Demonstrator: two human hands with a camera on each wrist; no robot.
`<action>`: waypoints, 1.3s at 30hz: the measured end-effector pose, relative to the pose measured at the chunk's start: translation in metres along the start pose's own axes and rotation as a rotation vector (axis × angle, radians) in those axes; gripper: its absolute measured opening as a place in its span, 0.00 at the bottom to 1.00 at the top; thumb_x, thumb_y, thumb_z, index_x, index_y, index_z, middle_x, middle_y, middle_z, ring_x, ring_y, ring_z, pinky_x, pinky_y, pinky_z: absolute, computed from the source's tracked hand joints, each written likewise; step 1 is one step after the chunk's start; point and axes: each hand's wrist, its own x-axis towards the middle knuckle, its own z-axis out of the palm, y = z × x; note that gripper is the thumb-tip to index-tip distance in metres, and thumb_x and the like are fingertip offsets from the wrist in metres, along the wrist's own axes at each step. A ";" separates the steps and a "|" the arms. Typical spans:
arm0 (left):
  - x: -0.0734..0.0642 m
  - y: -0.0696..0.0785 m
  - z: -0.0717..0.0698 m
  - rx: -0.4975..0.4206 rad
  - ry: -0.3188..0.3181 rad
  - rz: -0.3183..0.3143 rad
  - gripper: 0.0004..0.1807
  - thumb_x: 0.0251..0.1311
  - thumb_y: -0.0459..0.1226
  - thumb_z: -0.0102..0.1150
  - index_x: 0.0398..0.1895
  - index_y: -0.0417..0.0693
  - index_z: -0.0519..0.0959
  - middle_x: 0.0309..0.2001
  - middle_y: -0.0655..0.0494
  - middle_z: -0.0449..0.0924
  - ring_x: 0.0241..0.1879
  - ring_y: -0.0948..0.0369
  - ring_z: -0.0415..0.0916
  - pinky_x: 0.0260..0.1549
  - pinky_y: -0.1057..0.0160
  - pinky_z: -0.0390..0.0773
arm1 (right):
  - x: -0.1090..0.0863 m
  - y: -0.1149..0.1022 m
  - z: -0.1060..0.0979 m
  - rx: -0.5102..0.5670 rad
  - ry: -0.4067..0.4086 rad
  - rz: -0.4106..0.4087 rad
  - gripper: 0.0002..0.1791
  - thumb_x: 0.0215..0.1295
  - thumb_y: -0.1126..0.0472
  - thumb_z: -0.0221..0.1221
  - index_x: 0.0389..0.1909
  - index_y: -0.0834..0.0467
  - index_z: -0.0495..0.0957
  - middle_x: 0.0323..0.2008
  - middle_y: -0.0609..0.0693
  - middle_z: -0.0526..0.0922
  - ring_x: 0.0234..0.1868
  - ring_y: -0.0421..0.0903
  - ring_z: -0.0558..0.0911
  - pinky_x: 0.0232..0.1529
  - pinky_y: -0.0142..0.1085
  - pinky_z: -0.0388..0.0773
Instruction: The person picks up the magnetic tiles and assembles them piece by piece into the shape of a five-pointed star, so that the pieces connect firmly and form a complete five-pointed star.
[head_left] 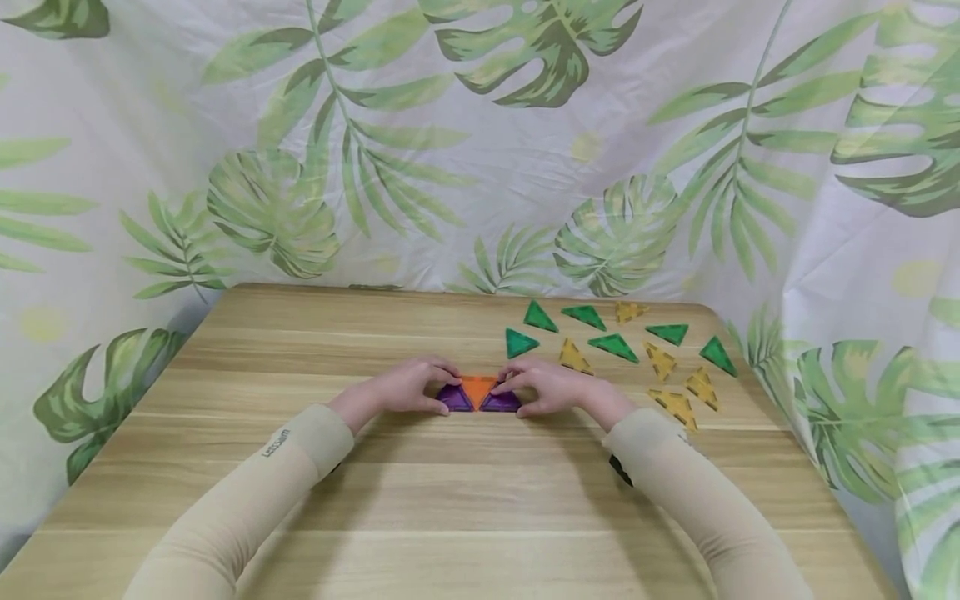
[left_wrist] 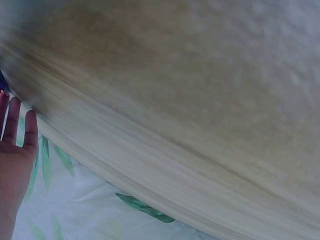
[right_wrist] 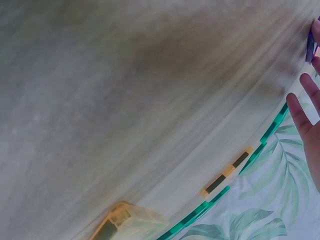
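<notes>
Near the middle of the table, the left hand is pinching one purple tile and the right hand is pinching another purple tile between thumb and fingers. Between these two, an orange tile is lying, touching both. Farther right, green triangles and yellow triangles are lying scattered.

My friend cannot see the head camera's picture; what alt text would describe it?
A person's left hand and right hand each pinch a purple triangular tile, with an orange triangular tile between them, on a wood-grain table. Green triangular tiles and yellow triangular tiles lie scattered to the right, before white cloth printed with green leaves.
</notes>
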 end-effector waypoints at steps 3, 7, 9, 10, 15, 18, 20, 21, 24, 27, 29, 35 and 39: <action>0.000 0.000 -0.001 0.005 0.004 0.000 0.27 0.50 0.47 0.69 0.52 0.43 0.80 0.58 0.49 0.74 0.60 0.51 0.69 0.61 0.51 0.66 | -0.003 0.002 -0.001 0.030 0.027 -0.006 0.28 0.58 0.51 0.65 0.60 0.49 0.74 0.60 0.52 0.70 0.60 0.48 0.68 0.62 0.44 0.65; 0.000 0.001 -0.001 0.014 0.003 0.007 0.28 0.50 0.48 0.69 0.53 0.43 0.80 0.57 0.49 0.74 0.59 0.51 0.69 0.60 0.51 0.67 | -0.014 0.010 -0.004 0.079 0.090 0.003 0.30 0.55 0.53 0.68 0.59 0.54 0.75 0.60 0.56 0.71 0.61 0.52 0.68 0.62 0.47 0.65; 0.000 0.001 -0.001 0.026 -0.008 0.005 0.29 0.51 0.49 0.68 0.53 0.43 0.79 0.58 0.50 0.74 0.59 0.51 0.69 0.60 0.52 0.67 | -0.021 0.015 -0.007 0.107 0.111 0.022 0.30 0.55 0.55 0.68 0.59 0.56 0.74 0.60 0.58 0.71 0.62 0.53 0.67 0.62 0.48 0.65; 0.001 0.000 -0.001 0.030 -0.015 0.003 0.29 0.51 0.49 0.68 0.54 0.43 0.79 0.58 0.50 0.74 0.59 0.52 0.69 0.60 0.52 0.67 | -0.025 0.018 -0.009 0.108 0.132 0.024 0.30 0.54 0.56 0.68 0.59 0.57 0.75 0.60 0.58 0.71 0.61 0.53 0.68 0.61 0.49 0.65; 0.002 0.000 -0.003 0.018 -0.034 0.002 0.23 0.57 0.41 0.64 0.55 0.42 0.78 0.58 0.49 0.74 0.60 0.51 0.69 0.61 0.52 0.66 | -0.045 0.033 -0.018 0.086 0.201 0.130 0.29 0.55 0.57 0.68 0.58 0.58 0.75 0.59 0.57 0.72 0.61 0.54 0.69 0.61 0.50 0.66; 0.002 0.000 -0.004 0.003 -0.027 0.023 0.20 0.58 0.33 0.62 0.55 0.40 0.78 0.58 0.47 0.74 0.60 0.49 0.69 0.61 0.51 0.66 | -0.056 0.042 -0.024 0.077 0.212 0.243 0.30 0.56 0.54 0.67 0.60 0.55 0.73 0.61 0.56 0.71 0.64 0.55 0.67 0.62 0.52 0.65; 0.002 -0.001 -0.004 -0.003 -0.025 0.036 0.20 0.57 0.31 0.62 0.55 0.40 0.78 0.58 0.46 0.74 0.60 0.49 0.69 0.61 0.51 0.66 | -0.063 0.048 -0.026 0.091 0.217 0.298 0.31 0.56 0.52 0.67 0.62 0.54 0.72 0.63 0.56 0.69 0.65 0.56 0.65 0.63 0.54 0.63; 0.002 -0.002 -0.004 -0.004 -0.024 0.040 0.20 0.57 0.31 0.62 0.55 0.39 0.77 0.58 0.46 0.74 0.60 0.48 0.68 0.61 0.51 0.66 | -0.066 0.051 -0.026 0.104 0.222 0.315 0.32 0.56 0.52 0.67 0.62 0.54 0.72 0.63 0.56 0.69 0.66 0.58 0.64 0.63 0.55 0.62; 0.002 -0.003 -0.003 -0.008 -0.027 0.039 0.21 0.56 0.31 0.63 0.55 0.40 0.77 0.58 0.47 0.74 0.61 0.48 0.68 0.62 0.50 0.65 | -0.074 0.057 -0.029 0.137 0.228 0.352 0.33 0.56 0.52 0.67 0.63 0.54 0.71 0.65 0.59 0.67 0.66 0.60 0.62 0.62 0.58 0.61; 0.002 -0.004 -0.003 0.003 -0.029 0.031 0.21 0.57 0.33 0.63 0.56 0.42 0.77 0.59 0.48 0.73 0.61 0.49 0.67 0.62 0.50 0.65 | -0.081 0.061 -0.031 0.166 0.223 0.374 0.34 0.56 0.53 0.67 0.64 0.56 0.69 0.65 0.61 0.65 0.66 0.62 0.61 0.62 0.60 0.60; 0.002 -0.005 -0.002 0.015 -0.032 0.024 0.21 0.58 0.34 0.62 0.57 0.44 0.77 0.60 0.49 0.73 0.62 0.50 0.67 0.62 0.51 0.65 | -0.087 0.063 -0.032 0.179 0.209 0.379 0.35 0.57 0.53 0.66 0.65 0.57 0.68 0.66 0.62 0.64 0.67 0.62 0.60 0.62 0.60 0.59; 0.001 -0.004 -0.002 0.024 -0.021 0.030 0.21 0.59 0.35 0.61 0.57 0.44 0.77 0.59 0.50 0.73 0.61 0.50 0.67 0.61 0.51 0.66 | -0.108 0.065 -0.035 0.189 0.176 0.380 0.35 0.56 0.57 0.67 0.65 0.59 0.67 0.66 0.62 0.64 0.67 0.63 0.59 0.62 0.61 0.59; 0.000 -0.003 -0.003 0.011 -0.026 0.025 0.21 0.59 0.35 0.62 0.57 0.44 0.77 0.59 0.49 0.73 0.61 0.50 0.67 0.61 0.51 0.66 | -0.124 0.061 -0.037 0.144 0.142 0.365 0.35 0.56 0.57 0.67 0.64 0.60 0.68 0.65 0.62 0.66 0.66 0.64 0.61 0.61 0.61 0.60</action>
